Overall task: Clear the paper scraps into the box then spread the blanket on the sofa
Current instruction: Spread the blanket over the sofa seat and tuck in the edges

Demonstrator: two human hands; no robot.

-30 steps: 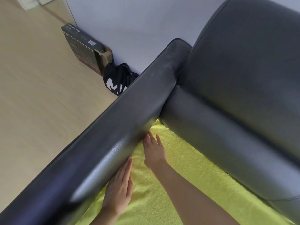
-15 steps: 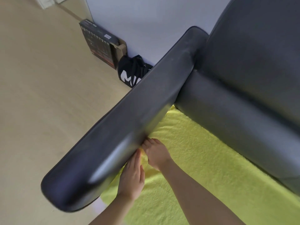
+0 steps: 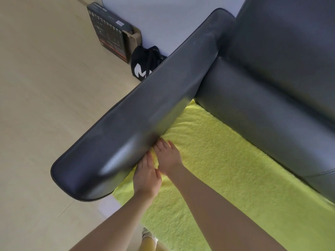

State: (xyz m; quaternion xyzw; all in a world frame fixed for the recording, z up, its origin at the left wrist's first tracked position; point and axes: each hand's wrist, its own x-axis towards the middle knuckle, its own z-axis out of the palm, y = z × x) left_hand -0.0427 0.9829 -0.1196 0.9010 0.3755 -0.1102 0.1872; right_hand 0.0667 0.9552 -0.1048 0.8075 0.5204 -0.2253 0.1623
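Note:
A yellow fleece blanket (image 3: 226,169) lies flat over the seat of the dark grey leather sofa (image 3: 272,87) and hangs over its front edge. My left hand (image 3: 146,176) rests flat on the blanket's left edge, its fingertips hidden under the armrest (image 3: 137,124). Just beside it, my right hand (image 3: 167,158) presses its bent fingers down on the blanket at the gap under the armrest. A small ridge of blanket stands up between the two hands. Neither hand holds anything. No paper scraps are in view.
A dark printed carton (image 3: 108,33) leans against the white wall beyond the armrest, with a black bag (image 3: 145,64) on the floor next to it. Light wooden floor (image 3: 45,105) lies to the left. My foot (image 3: 148,234) shows below the sofa's front.
Both hands have slid along the gap under the armrest toward its front end and come close together. The view has pulled back, so the armrest's rounded front end now shows.

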